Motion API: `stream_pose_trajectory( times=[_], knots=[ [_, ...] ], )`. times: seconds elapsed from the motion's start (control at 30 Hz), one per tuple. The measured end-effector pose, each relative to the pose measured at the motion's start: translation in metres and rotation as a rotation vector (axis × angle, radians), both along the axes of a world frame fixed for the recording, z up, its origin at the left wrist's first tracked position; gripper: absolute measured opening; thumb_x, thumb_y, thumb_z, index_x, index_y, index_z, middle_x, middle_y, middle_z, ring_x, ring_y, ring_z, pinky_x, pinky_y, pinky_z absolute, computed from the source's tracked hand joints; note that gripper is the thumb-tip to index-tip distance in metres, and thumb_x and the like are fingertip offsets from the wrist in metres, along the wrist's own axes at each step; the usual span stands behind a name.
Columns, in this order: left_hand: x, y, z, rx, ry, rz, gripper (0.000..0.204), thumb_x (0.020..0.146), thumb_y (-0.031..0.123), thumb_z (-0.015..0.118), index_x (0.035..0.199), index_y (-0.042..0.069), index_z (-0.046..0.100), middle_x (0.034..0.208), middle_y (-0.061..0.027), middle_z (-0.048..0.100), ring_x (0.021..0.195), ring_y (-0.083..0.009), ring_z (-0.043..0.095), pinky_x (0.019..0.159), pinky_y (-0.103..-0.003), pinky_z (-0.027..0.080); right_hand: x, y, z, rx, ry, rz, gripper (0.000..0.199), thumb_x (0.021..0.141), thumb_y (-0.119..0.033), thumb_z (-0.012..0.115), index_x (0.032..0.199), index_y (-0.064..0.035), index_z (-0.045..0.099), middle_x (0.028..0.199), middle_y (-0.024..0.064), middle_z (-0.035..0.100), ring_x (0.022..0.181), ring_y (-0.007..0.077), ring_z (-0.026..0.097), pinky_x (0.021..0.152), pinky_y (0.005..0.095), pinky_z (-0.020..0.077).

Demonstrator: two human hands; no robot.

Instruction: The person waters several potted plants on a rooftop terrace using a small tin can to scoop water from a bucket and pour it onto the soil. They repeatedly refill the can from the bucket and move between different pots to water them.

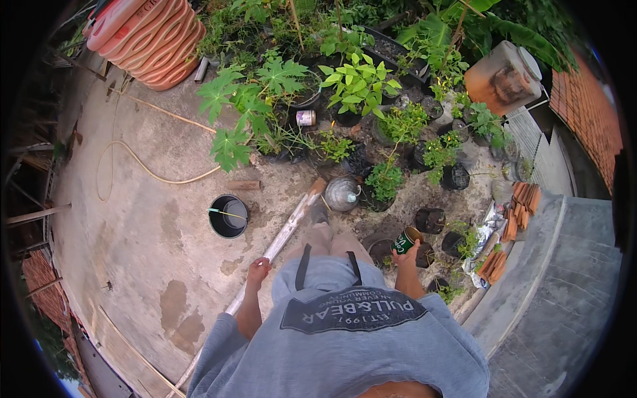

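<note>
Spotty floor (pixel 146 212): your right hand (pixel 409 256) hugs a green can (pixel 403 243); slippery grip could drop it. Left hand (pixel 258 271): can't tell.

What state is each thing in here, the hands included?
Right hand: closed around the green can.
Green can: held, tilted, open end showing; contents unclear.
Left hand: fingers curled at the long pole; firmness of grip unclear.
Long pole: slanting past the person's left side.
Black bucket: upright, uncovered.
Hose: uncoiled, lying in loose curves.
Reddish tiles: piled together.
</note>
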State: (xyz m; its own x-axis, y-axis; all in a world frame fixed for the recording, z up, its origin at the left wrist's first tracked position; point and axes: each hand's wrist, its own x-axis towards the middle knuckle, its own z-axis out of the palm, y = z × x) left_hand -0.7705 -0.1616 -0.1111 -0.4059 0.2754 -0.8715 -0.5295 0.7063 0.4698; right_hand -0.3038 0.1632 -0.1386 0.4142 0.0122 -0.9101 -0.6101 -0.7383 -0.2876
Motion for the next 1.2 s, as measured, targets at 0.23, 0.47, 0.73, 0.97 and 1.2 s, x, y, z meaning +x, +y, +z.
stream_pose_trajectory(
  times=[0.23,0.47,0.73,0.97,1.2],
  knots=[
    [-0.026,-0.014,-0.012,0.067,0.084,-0.252,0.034,0.093,0.031,0.064,0.116,0.006,0.063,0.094,-0.0033,0.066,0.082,-0.0116,0.065,0.068,-0.024,0.05,0.081,-0.212,-0.04,-0.015,0.11,-0.202,0.069,0.081,-0.08,0.05,0.122,-0.0238,0.051,0.12,0.002,0.054,0.106,0.0266,0.051,0.07,0.043,0.0483],
    [-0.03,-0.074,0.021,0.28,0.114,-0.288,0.058,0.1,0.054,0.049,0.126,0.004,0.06,0.111,-0.0125,0.066,0.1,-0.0178,0.064,0.087,-0.031,0.05,0.033,-0.253,-0.013,0.434,0.099,-0.312,0.067,0.087,-0.071,0.049,0.131,-0.0201,0.057,0.126,0.0035,0.061,0.115,0.0243,0.055,0.096,0.0438,0.0489],
    [-0.005,-0.238,0.057,0.041,0.156,-0.11,0.052,0.099,0.049,0.052,0.119,0.002,0.064,0.1,-0.0113,0.068,0.089,-0.0167,0.065,0.075,-0.03,0.051,0.006,-0.314,0.004,0.401,0.169,-0.164,0.07,0.084,-0.075,0.05,0.129,-0.0218,0.058,0.121,0.0033,0.062,0.108,0.0241,0.059,0.093,0.0417,0.0491],
    [-0.024,-0.413,0.008,-0.027,0.17,-0.193,0.046,0.097,0.044,0.054,0.111,0.001,0.066,0.079,-0.0067,0.068,0.072,-0.0131,0.061,0.062,-0.028,0.046,-0.045,-0.321,-0.017,0.284,0.088,0.177,0.081,0.078,-0.073,0.063,0.133,-0.0142,0.051,0.127,0.0085,0.058,0.111,0.0286,0.058,0.096,0.0488,0.0467],
    [-0.11,-0.385,-0.006,-0.111,0.159,0.081,0.068,0.098,0.058,0.047,0.125,-0.003,0.059,0.117,-0.019,0.066,0.097,-0.0223,0.063,0.082,-0.035,0.049,-0.222,-0.286,0.014,0.188,-0.233,0.836,0.102,0.074,-0.065,0.074,0.15,-0.0128,0.031,0.147,0.0187,0.034,0.128,0.0358,0.047,0.105,0.0505,0.0415]
  ],
)
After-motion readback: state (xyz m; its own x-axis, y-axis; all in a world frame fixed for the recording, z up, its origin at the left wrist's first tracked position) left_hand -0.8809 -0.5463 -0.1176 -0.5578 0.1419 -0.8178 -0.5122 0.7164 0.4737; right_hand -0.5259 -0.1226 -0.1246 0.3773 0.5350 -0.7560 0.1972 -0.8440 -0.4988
